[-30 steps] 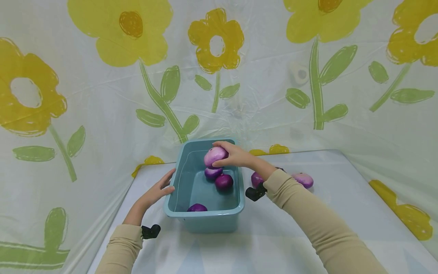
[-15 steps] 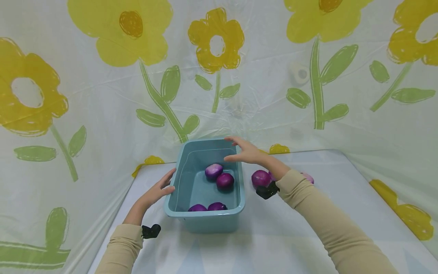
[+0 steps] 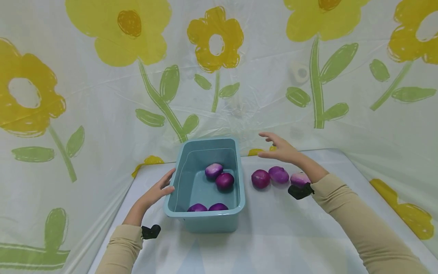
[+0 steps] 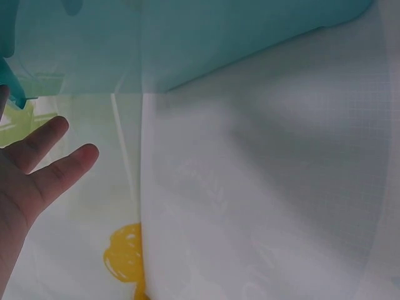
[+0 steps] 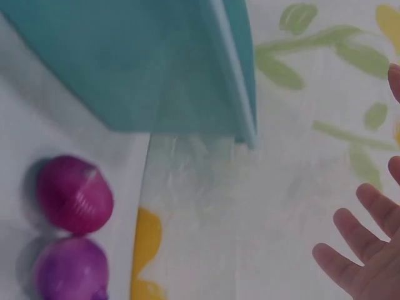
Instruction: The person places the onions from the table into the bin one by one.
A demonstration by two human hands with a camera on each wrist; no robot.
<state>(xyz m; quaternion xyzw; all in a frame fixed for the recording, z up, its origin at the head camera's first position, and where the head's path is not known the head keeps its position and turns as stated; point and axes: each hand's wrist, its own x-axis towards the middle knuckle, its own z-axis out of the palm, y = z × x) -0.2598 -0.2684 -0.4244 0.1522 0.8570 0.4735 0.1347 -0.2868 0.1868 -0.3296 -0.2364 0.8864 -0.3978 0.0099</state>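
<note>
A blue-green plastic bin (image 3: pixel 208 222) stands on the table with several purple onions inside; one dark onion (image 3: pixel 224 182) lies beside a paler onion (image 3: pixel 213 171), and two more show partly over the near wall. My left hand (image 3: pixel 156 193) is at the bin's left rim with its fingers extended. To the right of the bin, my right hand (image 3: pixel 282 149) hovers with fingers spread and nothing in it. Below it on the table sit a round red-purple onion (image 3: pixel 261 179), a violet onion (image 3: pixel 278 174) and a pale pink-purple onion (image 3: pixel 300 179), the last partly covered by the wrist strap.
The white table (image 3: pixel 291 236) runs back to a hanging plastic sheet (image 3: pixel 260 95) printed with yellow flowers. A black wrist mount (image 3: pixel 151 231) is strapped to the left forearm, another (image 3: pixel 300 191) to the right.
My right hand has let go of a pale onion in the bin and moved right, out over the table onions. Another onion now shows at the bin's near end. The left hand stays put.
</note>
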